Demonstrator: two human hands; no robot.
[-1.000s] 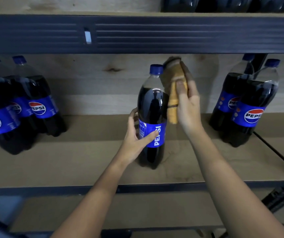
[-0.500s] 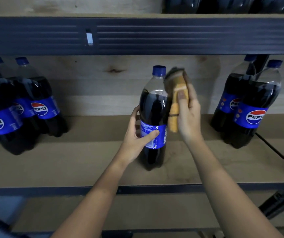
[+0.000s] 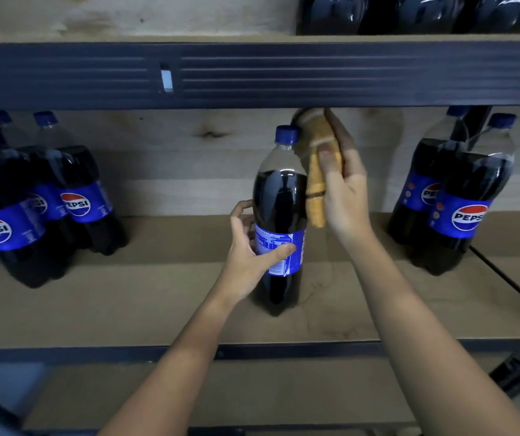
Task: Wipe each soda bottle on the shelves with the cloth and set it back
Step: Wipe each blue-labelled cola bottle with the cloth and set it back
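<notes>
A tall soda bottle [image 3: 279, 196] with a blue cap and blue label stands upright in the middle of the wooden shelf [image 3: 158, 297]. My left hand [image 3: 252, 247] grips it around the label, thumb across the front. My right hand [image 3: 343, 184] holds a yellow-orange cloth [image 3: 318, 158] against the bottle's right shoulder and neck, just under the shelf beam. The cloth's upper end reaches beside the cap.
Several soda bottles [image 3: 73, 199] stand at the shelf's left end, and two more bottles [image 3: 459, 209] at the right. A dark metal beam [image 3: 283, 73] runs overhead, with more bottles [image 3: 409, 14] on the shelf above. A dark diagonal brace [image 3: 519, 366] crosses at the lower right.
The bottle has been turned, so the label's fine print now faces me. My right hand with the cloth dipped along the bottle's side, then rose back toward the cap.
</notes>
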